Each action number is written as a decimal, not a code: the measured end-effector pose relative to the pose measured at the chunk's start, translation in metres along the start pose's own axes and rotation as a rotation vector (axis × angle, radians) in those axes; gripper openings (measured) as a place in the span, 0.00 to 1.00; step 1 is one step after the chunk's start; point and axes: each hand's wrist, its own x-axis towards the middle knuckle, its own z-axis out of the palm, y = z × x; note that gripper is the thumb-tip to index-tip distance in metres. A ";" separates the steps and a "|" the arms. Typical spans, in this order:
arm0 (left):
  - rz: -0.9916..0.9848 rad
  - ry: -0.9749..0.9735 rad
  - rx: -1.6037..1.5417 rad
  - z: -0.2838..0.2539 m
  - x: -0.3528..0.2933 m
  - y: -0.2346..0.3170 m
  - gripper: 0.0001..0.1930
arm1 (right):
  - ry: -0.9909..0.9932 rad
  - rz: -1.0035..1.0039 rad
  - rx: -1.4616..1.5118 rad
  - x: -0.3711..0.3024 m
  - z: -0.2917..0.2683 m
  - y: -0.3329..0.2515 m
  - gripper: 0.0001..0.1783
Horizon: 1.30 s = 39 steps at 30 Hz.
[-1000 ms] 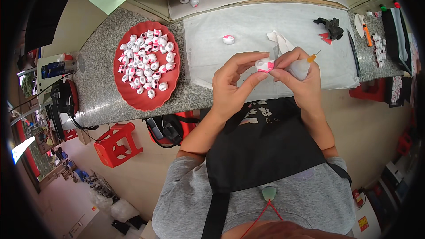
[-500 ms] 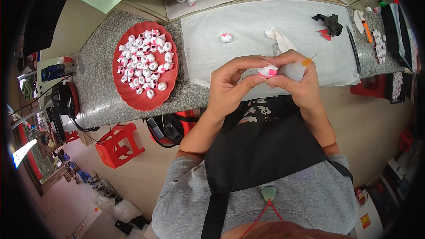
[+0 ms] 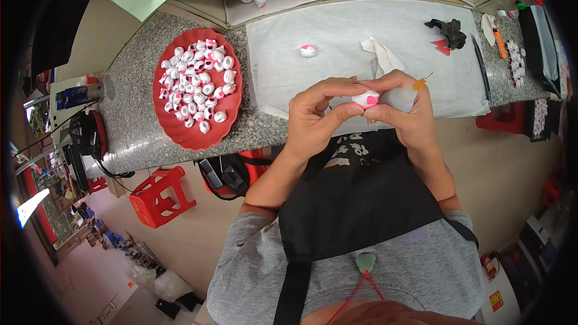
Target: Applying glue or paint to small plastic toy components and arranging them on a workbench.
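Btl. (image 3: 400,97) partly behind R fingers (image 3: 392,78)

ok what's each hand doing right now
Left hand: closed, pinching the small white-and-pink piece.
Right hand: closed around the needle-tipped bottle, also touching that same piece.

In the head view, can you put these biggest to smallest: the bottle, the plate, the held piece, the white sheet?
1. White sheet
2. Plate
3. Bottle, partly hidden
4. Held piece, also partly hidden
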 end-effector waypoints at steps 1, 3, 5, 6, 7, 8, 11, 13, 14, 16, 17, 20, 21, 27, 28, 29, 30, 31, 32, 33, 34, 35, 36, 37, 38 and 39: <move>0.016 -0.010 0.005 -0.001 0.000 -0.001 0.10 | 0.000 0.000 -0.001 0.000 0.000 0.000 0.14; 0.032 -0.019 0.009 0.000 0.000 -0.001 0.10 | -0.006 0.015 0.021 -0.001 0.000 -0.001 0.14; 0.037 -0.012 0.008 0.001 0.000 -0.001 0.10 | -0.008 0.001 -0.001 -0.001 0.000 0.000 0.14; 0.038 -0.011 0.008 0.002 -0.001 -0.001 0.10 | -0.010 -0.014 -0.022 -0.001 0.000 0.000 0.14; 0.007 0.009 -0.024 0.004 -0.001 0.000 0.10 | -0.011 -0.014 -0.023 -0.001 0.000 0.000 0.14; -0.022 0.030 -0.057 0.005 -0.001 0.001 0.10 | -0.001 0.006 -0.017 -0.002 0.001 -0.001 0.15; -0.026 0.034 -0.070 0.006 -0.002 0.002 0.10 | 0.002 0.021 -0.035 -0.003 0.001 -0.002 0.15; -0.009 0.046 -0.047 0.008 -0.002 0.002 0.10 | -0.002 0.016 -0.059 -0.003 0.001 -0.003 0.15; 0.006 0.057 -0.023 0.008 -0.003 0.001 0.10 | 0.003 0.014 -0.063 -0.003 0.001 -0.002 0.15; -0.009 0.063 -0.021 0.009 -0.003 0.001 0.10 | 0.009 0.011 -0.068 -0.002 0.000 0.000 0.15; -0.025 0.068 -0.018 0.009 -0.003 0.001 0.10 | 0.011 0.003 -0.061 -0.002 0.000 0.001 0.15; -0.073 0.044 -0.029 0.006 -0.001 0.002 0.11 | 0.021 0.010 -0.041 -0.001 0.001 0.001 0.14; -0.072 0.045 -0.029 0.006 -0.001 0.002 0.11 | 0.029 0.025 -0.027 0.000 0.001 0.001 0.14; -0.085 0.053 -0.066 0.004 -0.001 0.000 0.12 | 0.040 0.064 0.002 0.003 0.003 0.002 0.14; -0.103 0.036 -0.092 0.003 0.000 -0.002 0.12 | 0.031 0.063 0.005 0.003 0.001 0.004 0.14; -0.120 0.021 -0.118 0.002 0.001 -0.004 0.12 | 0.018 0.071 0.021 0.002 -0.002 0.006 0.14; -0.076 -0.013 -0.120 -0.001 0.003 -0.006 0.11 | 0.006 0.079 0.037 0.003 -0.003 0.008 0.14; -0.072 -0.007 -0.114 -0.003 0.004 -0.006 0.11 | -0.003 0.078 0.041 0.005 -0.002 0.007 0.14; -0.103 -0.009 -0.146 -0.004 0.004 -0.006 0.11 | 0.009 0.132 0.075 0.006 -0.002 0.004 0.14; -0.134 -0.012 -0.179 -0.004 0.004 -0.007 0.11 | 0.022 0.186 0.108 0.006 -0.002 0.003 0.14; -0.135 -0.012 -0.181 -0.005 0.005 -0.009 0.11 | 0.024 0.187 0.107 0.008 -0.004 0.004 0.14; -0.169 0.052 -0.214 -0.006 0.005 -0.013 0.11 | 0.051 0.168 0.058 0.011 -0.009 0.008 0.14; -0.203 0.118 -0.247 -0.007 0.006 -0.015 0.11 | 0.078 0.148 0.010 0.015 -0.014 0.011 0.13; -0.205 0.114 -0.248 -0.008 0.006 -0.016 0.11 | 0.083 0.147 0.009 0.021 -0.023 0.016 0.13; -0.224 0.146 -0.266 -0.009 0.006 -0.016 0.11 | 0.172 -0.023 -0.460 0.027 -0.036 0.023 0.12; -0.242 0.182 -0.285 -0.011 0.006 -0.017 0.11 | 0.256 -0.197 -0.928 0.032 -0.046 0.030 0.11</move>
